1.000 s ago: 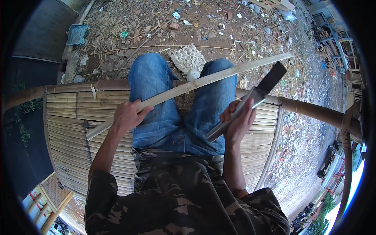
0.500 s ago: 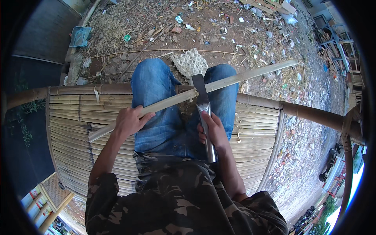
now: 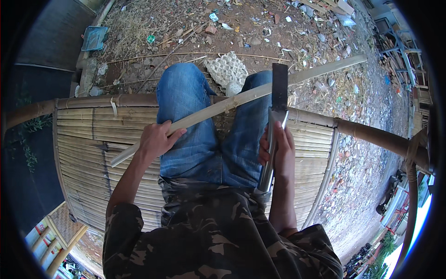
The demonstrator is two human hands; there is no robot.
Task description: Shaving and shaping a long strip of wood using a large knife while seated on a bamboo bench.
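Observation:
A long pale bamboo strip [image 3: 209, 114] lies slantwise across my thighs, its far end up at the right. My left hand [image 3: 157, 140] is closed around it near its lower left end, the thumb along its side. In my right hand [image 3: 280, 146] is a knife with a broad dark blade [image 3: 279, 86] and a shiny metal handle [image 3: 266, 176]. The fingers wrap the handle and the blade points away from me. The blade's dark flat covers a part of the strip, over my right knee; whether they touch I cannot tell.
I sit on a bamboo-slat bench [image 3: 88, 153] with a round bamboo front rail [image 3: 125, 100]. A grey egg tray [image 3: 227, 69] lies on the littered ground past my knees. A blue basket [image 3: 95, 38] stands at the far left. A bamboo post [image 3: 412, 195] rises at the right.
My right hand has moved the knife to the right along the strip, from between my knees to over the right knee. The strip has shifted slightly to the right; my left hand still grips it.

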